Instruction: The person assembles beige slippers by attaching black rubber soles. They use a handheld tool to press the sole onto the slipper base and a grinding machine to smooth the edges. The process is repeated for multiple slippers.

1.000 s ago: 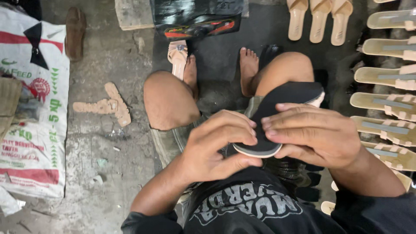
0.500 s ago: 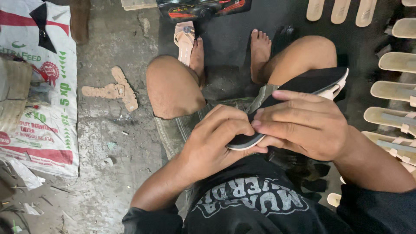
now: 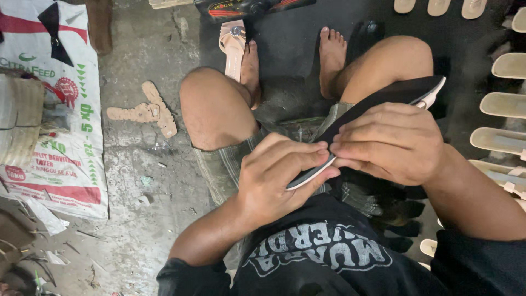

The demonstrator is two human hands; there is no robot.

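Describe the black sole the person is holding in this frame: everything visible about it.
The black sole is a flat, elongated sandal-shaped piece, dark on its top face with a pale edge showing along its rim and at the far tip. It looks like thin rubber or foam. It lies slanted across the person's lap, the far end over the right knee, the near end toward the body. The left hand pinches its near end, thumb beneath, and the right hand covers its middle, fingers pressing the edge. Its underside is hidden.

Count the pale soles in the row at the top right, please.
3, side by side: the left sole, the middle sole, the right sole. The frame cuts them; more may be hidden beyond.
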